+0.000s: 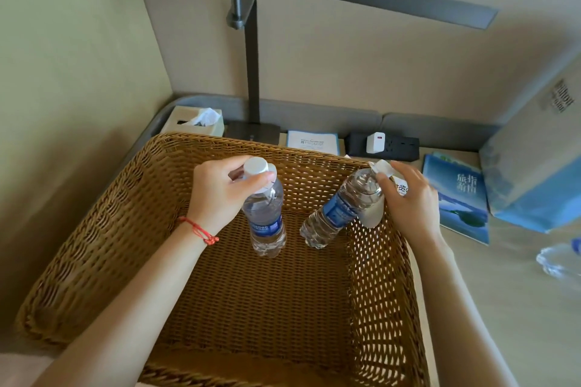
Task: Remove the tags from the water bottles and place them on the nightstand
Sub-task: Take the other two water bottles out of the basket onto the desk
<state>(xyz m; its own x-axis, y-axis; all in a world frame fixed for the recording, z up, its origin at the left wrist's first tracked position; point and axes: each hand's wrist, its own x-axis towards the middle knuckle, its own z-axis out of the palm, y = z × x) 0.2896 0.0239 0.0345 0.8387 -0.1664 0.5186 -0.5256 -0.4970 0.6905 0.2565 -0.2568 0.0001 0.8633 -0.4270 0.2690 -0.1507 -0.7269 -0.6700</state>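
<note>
Wicker basket (103,229) is sitting under both hands, each gripping a clear water bottle by the neck above its woven floor. Left hand (217,195) is closing its fingers just under the white cap of the left bottle (265,223), which is hanging nearly upright with a white tag (270,181) ringing the neck beside the thumb. Right hand (412,201) is pinching the top of the right bottle (339,210), tilted with its base toward the other bottle, a second tag (372,217) drooping just below the fingers; the nightstand (515,292) is lying right of that hand.
</note>
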